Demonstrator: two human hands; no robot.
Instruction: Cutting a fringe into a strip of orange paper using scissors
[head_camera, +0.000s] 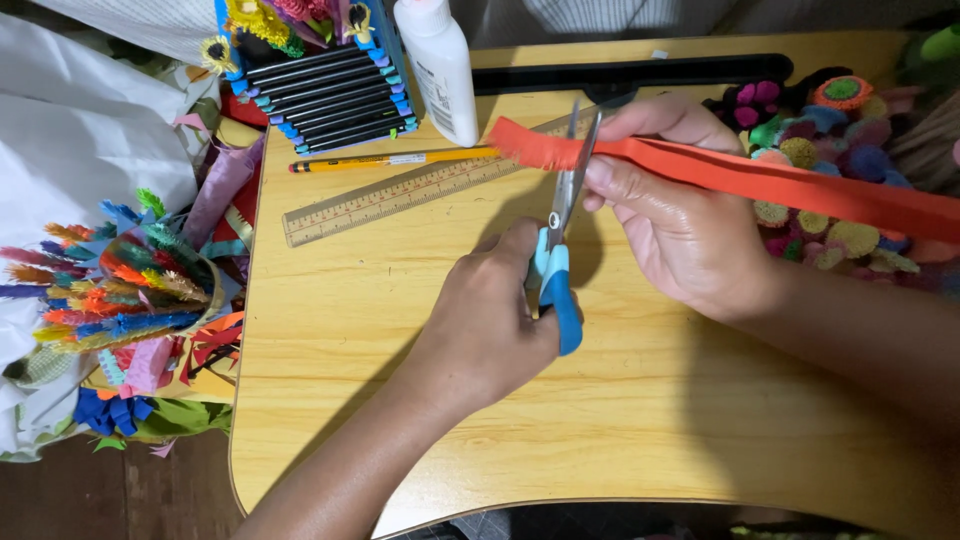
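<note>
My left hand (488, 322) grips a pair of blue-handled scissors (556, 285), blades pointing away from me. The blades straddle a long folded orange paper strip (780, 183) near its fringed left end. My right hand (680, 232) pinches that strip just right of the blades, thumb below and fingers on top. The strip runs off to the right over my forearm. Both hands hover above the wooden table (600, 420).
A wooden ruler (400, 195) and a yellow pencil (390, 160) lie beyond the hands. A white glue bottle (440, 65), a case of markers (330, 95) and a black bar (630, 72) stand at the back. Paper pompom flowers (830, 130) are piled right; fringed coloured strips (120, 280) sit left.
</note>
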